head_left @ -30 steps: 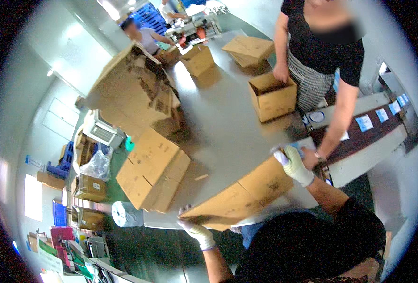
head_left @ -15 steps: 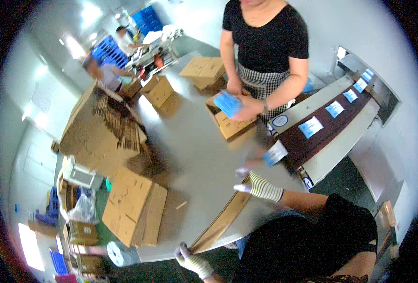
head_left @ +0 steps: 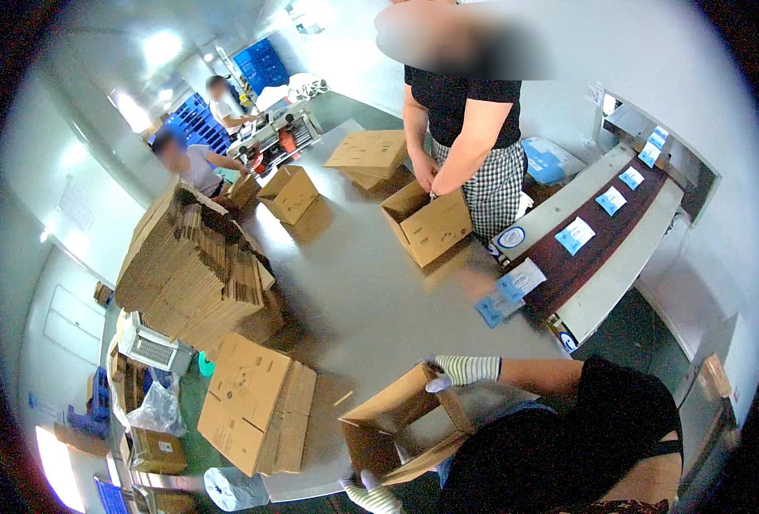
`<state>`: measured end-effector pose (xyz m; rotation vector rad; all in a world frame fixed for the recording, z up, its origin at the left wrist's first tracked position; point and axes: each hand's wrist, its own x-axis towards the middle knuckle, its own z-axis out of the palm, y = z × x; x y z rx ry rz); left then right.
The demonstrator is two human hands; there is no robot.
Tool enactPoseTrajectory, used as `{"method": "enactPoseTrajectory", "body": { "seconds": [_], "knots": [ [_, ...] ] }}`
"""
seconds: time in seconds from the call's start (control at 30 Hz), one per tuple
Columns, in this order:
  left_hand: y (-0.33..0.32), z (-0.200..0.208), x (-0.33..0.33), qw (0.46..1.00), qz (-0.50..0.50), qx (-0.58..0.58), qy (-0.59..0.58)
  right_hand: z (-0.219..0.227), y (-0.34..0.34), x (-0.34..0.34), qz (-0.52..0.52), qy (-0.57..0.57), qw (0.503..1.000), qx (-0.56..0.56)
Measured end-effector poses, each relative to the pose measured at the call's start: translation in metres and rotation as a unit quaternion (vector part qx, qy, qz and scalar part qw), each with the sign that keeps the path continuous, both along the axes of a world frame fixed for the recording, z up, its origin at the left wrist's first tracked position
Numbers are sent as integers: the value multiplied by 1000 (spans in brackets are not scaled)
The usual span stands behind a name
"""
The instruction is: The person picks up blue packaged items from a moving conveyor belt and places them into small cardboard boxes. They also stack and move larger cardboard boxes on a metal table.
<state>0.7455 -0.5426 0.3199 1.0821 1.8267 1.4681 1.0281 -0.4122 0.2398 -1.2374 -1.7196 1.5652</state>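
Between my hands at the near edge of the table is a cardboard box (head_left: pixel 369 441), spread into a four-sided shape. The grey tabletop shows through its open middle. My right hand (head_left: pixel 467 372), in a striped knit glove, grips the box's upper right corner with closed fingers. At the lower left corner, my left hand (head_left: pixel 373 494) in a matching glove is closed on the cardboard edge; part of its fingers is hidden by the box. Across the table a co-worker in a black top has both hands at another open box (head_left: pixel 435 231).
Flattened cartons (head_left: pixel 255 403) lean at my left, with a tall carton stack (head_left: pixel 195 274) behind. Blue-and-white packets (head_left: pixel 575 236) ride a dark conveyor belt (head_left: pixel 555 276) on the right; several lie at its end. Further boxes (head_left: pixel 289 195) stand along the far side of the table (head_left: pixel 345 283).
The carton in my hands went from flat to opened out. The co-worker's hands moved from holding blue packets down into the box. Packets on the belt moved nearer.
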Motion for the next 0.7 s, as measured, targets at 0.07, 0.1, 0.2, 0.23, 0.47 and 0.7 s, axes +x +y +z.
{"method": "enactPoseTrajectory", "body": {
  "seconds": [0.07,0.1,0.2,0.23,0.47,0.7],
  "knots": [
    [-9,14,1,977,-73,-23,198,-5,0,-3,-3,7,1000,-17],
    [-9,29,7,967,-113,-60,222,-6,-2,-6,-56,21,998,17],
    [-12,40,22,916,-203,-89,336,9,-8,-11,-55,-12,998,23],
    [-13,45,34,898,-227,-45,374,19,-13,-14,-2,-57,998,-4],
    [-9,8,78,718,-456,-135,509,-11,-45,-18,-114,-223,964,91],
    [36,-43,67,793,-333,-45,509,-29,-17,-2,-59,-165,978,112]
  ]
}}
